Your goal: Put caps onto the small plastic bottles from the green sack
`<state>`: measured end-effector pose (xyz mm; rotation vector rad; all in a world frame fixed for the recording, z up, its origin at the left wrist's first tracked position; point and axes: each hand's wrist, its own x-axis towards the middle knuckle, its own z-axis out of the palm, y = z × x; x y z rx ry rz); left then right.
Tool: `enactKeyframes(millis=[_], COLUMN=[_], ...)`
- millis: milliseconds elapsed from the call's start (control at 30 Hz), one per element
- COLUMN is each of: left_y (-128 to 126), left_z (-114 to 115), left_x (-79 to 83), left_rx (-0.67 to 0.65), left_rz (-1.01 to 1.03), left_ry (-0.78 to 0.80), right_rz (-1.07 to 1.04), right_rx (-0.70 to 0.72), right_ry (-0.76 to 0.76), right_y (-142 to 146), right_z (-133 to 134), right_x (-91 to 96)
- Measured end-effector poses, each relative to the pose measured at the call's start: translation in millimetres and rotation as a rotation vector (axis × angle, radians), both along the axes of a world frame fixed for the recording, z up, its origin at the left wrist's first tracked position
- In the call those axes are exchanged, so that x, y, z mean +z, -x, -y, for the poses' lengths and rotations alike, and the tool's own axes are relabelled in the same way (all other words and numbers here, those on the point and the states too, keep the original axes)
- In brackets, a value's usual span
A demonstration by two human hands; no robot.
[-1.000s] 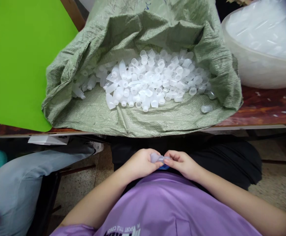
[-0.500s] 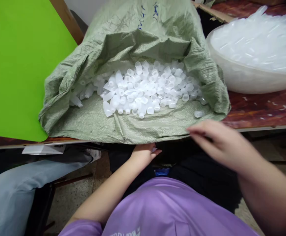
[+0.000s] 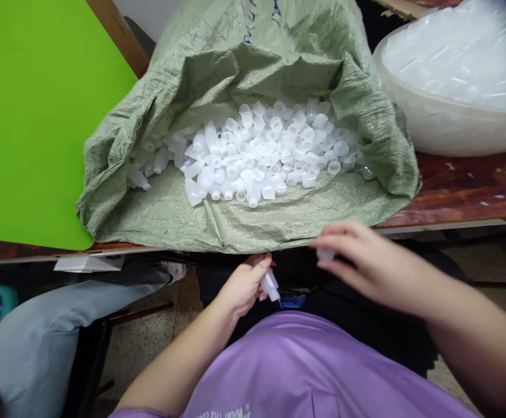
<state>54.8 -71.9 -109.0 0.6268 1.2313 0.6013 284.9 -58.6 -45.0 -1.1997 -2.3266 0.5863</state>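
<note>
My left hand (image 3: 246, 285) is closed around a small translucent plastic bottle (image 3: 270, 285) with a stepped, narrow end pointing down toward my lap. My right hand (image 3: 351, 255) pinches a small translucent plastic cap (image 3: 325, 253) between thumb and fingers, just off the table's front edge; blur hides its details. Ahead of both hands lies a green woven sack (image 3: 166, 217), its mouth toward me. Inside it is a loose heap of whitish translucent plastic caps (image 3: 253, 159), some lying on their sides, some showing round openings.
A whitish bowl (image 3: 462, 130) piled with clear plastic pieces stands on the red-brown table (image 3: 462, 188) at right. A bright green board (image 3: 39, 128) lies at left. Another person's leg in light jeans (image 3: 79, 307) is at lower left, near a teal container (image 3: 7, 299).
My right hand has moved left off the sack's edge, and the lone cap there is gone from the sack. My left hand has turned, bringing the bottle into sight.
</note>
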Motion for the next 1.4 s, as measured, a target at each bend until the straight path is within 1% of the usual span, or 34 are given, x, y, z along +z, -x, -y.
enactKeyframes(millis=[33,67,100,167,233,333,400,533,567,600,633,733,767,800,833,900,933,967,1033,1067,1100,1167,1200,1233,1300,1333,1367,1400], left_y=[-3,-6,-9,-13,-14,-12,-9,-4,-4,-4,-5,-10,-11,-12,-12,-12,-11,-11,-10,-10,-10,-10,-10,-10,-9,-9,-8,-7], left_z=[1,1,1,2,2,3,2,4,4,5,6,9,9,9,10,10,10,10,10,10,10,9,9,10,11,11,11,12], left_x=[-0.5,-0.6,-0.5,0.2,1.0,2.2,2.9,2.5,2.0,1.4,0.8,-1.0,-1.6,-2.3,-3.1,-5.1,-6.1,-7.1,-8.6,-9.0,-9.2,-9.2,-9.2,-9.4,-10.5,-11.2,-11.9,-12.4], left_rx=[0.046,0.071,0.080,0.082,0.089,0.104,0.067,-0.143,-0.168,-0.174,-0.164,-0.126,-0.118,-0.113,-0.108,-0.104,-0.102,-0.100,-0.084,-0.071,-0.057,-0.038,-0.034,-0.033,-0.024,-0.018,-0.015,-0.017], left_rz=[0.066,0.120,0.165,0.237,0.276,0.267,0.234,0.119,0.079,0.044,0.022,0.040,0.048,0.047,0.037,0.014,0.011,0.019,0.046,0.060,0.072,0.086,0.095,0.109,0.140,0.156,0.170,0.183], left_ry=[0.042,0.081,0.116,0.171,0.197,0.206,0.207,0.184,0.154,0.118,0.082,0.026,0.018,0.009,-0.002,-0.016,-0.014,-0.005,0.022,0.034,0.044,0.055,0.061,0.069,0.085,0.088,0.088,0.086], right_rz=[-0.043,-0.085,-0.130,-0.206,-0.235,-0.181,-0.114,-0.077,-0.079,-0.075,-0.062,-0.040,-0.061,-0.092,-0.131,-0.206,-0.233,-0.257,-0.295,-0.305,-0.312,-0.321,-0.334,-0.355,-0.403,-0.413,-0.404,-0.374], right_rx=[0.079,0.129,0.142,0.134,0.127,0.132,0.155,0.313,0.321,0.293,0.233,-0.045,-0.131,-0.192,-0.224,-0.221,-0.206,-0.203,-0.256,-0.287,-0.300,-0.272,-0.250,-0.237,-0.252,-0.263,-0.259,-0.240], right_ry=[0.067,0.108,0.114,0.053,-0.023,-0.106,-0.156,-0.208,-0.190,-0.147,-0.068,0.317,0.397,0.417,0.380,0.258,0.265,0.337,0.522,0.549,0.520,0.403,0.400,0.461,0.666,0.726,0.725,0.668], right_y=[7,14,21,30,34,31,24,16,16,17,20,29,32,34,35,36,36,36,36,36,37,38,39,41,44,45,45,44], right_z=[11,20,27,36,40,42,43,42,41,39,38,34,34,35,36,39,41,42,44,44,44,43,42,41,38,37,35,33], right_x=[-6.6,-14.8,-24.0,-42.2,-56.7,-68.3,-70.9,-70.6,-70.2,-69.9,-70.0,-73.5,-75.9,-78.9,-82.2,-89.4,-92.9,-96.1,-101.2,-102.9,-104.1,-105.0,-105.1,-105.0,-104.7,-104.3,-103.7,-102.9])
